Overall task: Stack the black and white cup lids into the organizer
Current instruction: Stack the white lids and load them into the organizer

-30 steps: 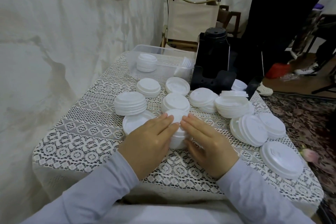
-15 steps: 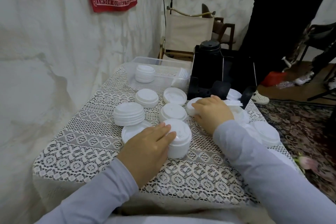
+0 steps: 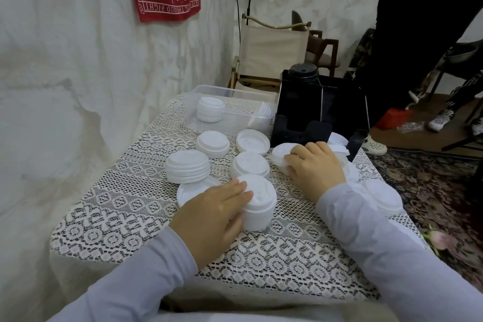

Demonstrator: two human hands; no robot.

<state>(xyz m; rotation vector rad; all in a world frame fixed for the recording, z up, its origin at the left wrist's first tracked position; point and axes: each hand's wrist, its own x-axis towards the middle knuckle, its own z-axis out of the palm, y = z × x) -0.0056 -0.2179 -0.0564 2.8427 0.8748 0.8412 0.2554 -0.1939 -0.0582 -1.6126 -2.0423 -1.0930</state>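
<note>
Two hands show, the left hand (image 3: 211, 214) and the right hand (image 3: 313, 167). The desk (image 3: 125, 219) carries one black organizer (image 3: 300, 125) with one stack of black lids (image 3: 303, 73), one clear bin (image 3: 206, 91) with two groups of white lids (image 3: 210, 108), four loose stacks (image 3: 187, 166), and two single upturned lids (image 3: 253, 140). Those under the right hand cannot be counted.

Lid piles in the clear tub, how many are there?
2: one upright pile at the tub's left, one tipped pile at its right, beside the organizer. More may be hidden.
</note>
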